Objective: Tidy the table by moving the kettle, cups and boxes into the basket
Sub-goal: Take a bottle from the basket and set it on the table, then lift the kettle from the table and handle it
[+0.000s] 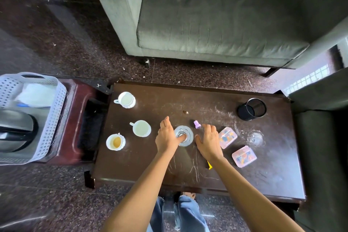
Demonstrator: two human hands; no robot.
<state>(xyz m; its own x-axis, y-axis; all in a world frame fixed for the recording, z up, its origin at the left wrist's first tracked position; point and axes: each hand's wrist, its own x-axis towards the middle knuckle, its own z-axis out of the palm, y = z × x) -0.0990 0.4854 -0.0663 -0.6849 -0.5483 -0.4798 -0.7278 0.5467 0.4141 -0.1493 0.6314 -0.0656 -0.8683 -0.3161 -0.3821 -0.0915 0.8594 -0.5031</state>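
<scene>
- A clear glass tumbler (183, 135) is seen from above, mid dark wooden table (120, 171), betw. both hands.
- The left hand (166, 138): fingers straight, thumb laid in the glass's mouth; no closed grip is shown.
- The right hand (209, 142) is held spread & empty, just beside the glass.
- Glass is judged light, rigid, slick, breakable; best taken round its wall.
- 3 white cups (141, 128) are set left, 2 pink boxes (227, 137) right.
- The kettle (17, 130) is already in the basket (54, 118), off the table's left end.
</scene>
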